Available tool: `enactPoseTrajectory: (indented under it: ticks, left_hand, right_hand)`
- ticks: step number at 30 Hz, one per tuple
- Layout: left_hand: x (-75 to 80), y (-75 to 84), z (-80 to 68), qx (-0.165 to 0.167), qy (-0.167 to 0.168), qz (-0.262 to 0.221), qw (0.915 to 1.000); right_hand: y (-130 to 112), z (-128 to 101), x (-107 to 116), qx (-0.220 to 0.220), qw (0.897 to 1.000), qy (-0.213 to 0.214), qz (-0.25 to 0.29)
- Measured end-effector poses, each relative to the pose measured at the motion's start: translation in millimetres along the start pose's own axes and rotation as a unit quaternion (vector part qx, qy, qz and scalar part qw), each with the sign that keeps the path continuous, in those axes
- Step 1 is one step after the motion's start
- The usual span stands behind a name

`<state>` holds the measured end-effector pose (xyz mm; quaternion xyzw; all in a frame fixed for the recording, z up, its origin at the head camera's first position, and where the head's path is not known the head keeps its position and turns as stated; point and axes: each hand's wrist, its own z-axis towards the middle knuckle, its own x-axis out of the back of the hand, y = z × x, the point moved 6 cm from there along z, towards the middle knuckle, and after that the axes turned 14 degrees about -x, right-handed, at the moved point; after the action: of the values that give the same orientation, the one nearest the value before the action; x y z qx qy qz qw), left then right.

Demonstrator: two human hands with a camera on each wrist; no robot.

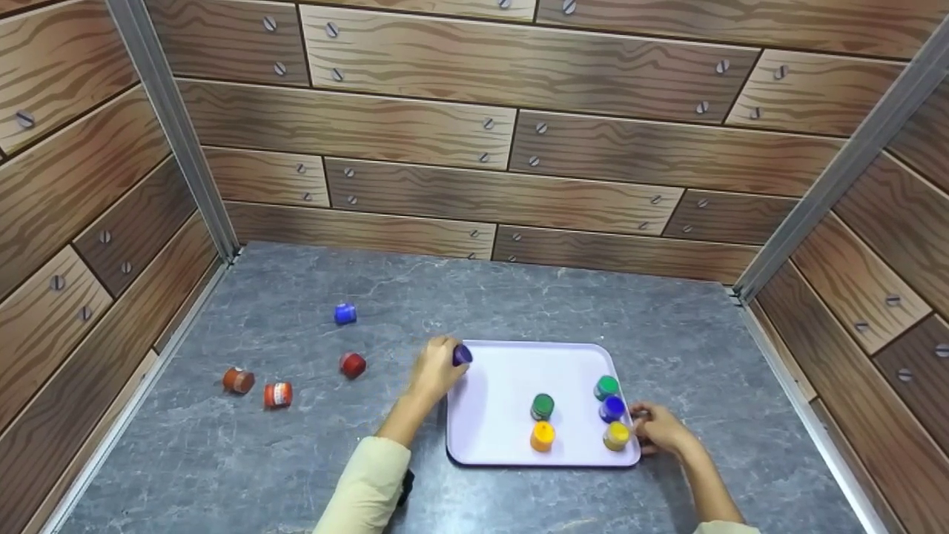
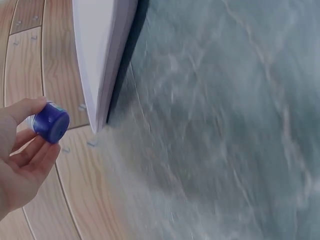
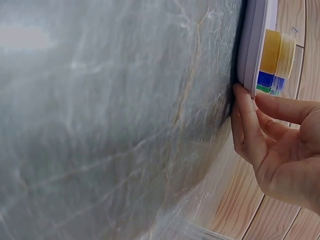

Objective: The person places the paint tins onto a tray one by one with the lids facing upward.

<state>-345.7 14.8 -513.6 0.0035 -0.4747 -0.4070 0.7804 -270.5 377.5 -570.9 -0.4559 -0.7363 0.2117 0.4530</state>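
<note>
A lavender tray [image 1: 504, 371] lies on the grey table and carries several small paint jars: two green [image 1: 542, 406], one blue [image 1: 612, 408], one orange [image 1: 542, 435] and one yellow [image 1: 616, 435]. My left hand [image 1: 445, 357] pinches a blue-lidded jar [image 1: 462, 354] at the tray's far left corner. The left wrist view shows that jar [image 2: 51, 122] between my thumb and fingers [image 2: 35, 150], beside the tray edge [image 2: 100, 60]. My right hand [image 1: 643, 424] rests its fairly straight fingers [image 3: 242, 115] against the tray rim [image 3: 250, 55], near the yellow jar [image 3: 277, 47].
Loose jars lie on the table left of the tray: a blue one [image 1: 345, 314], a red one [image 1: 353, 365] and two orange-red ones on their sides [image 1: 238, 380] [image 1: 277, 394]. Wood-pattern walls with metal corner posts [image 1: 178, 126] close in three sides.
</note>
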Motion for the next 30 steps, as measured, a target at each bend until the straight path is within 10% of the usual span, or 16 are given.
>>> enactPoseTrajectory:
  ticks: [30]
  left_hand:
    - [-50.1, 36.4, 7.1, -0.041, -0.017, -0.052, 0.9977]
  right_hand:
    - [-0.1, -0.1, 0.4, 0.008, 1.0, 0.008, -0.001]
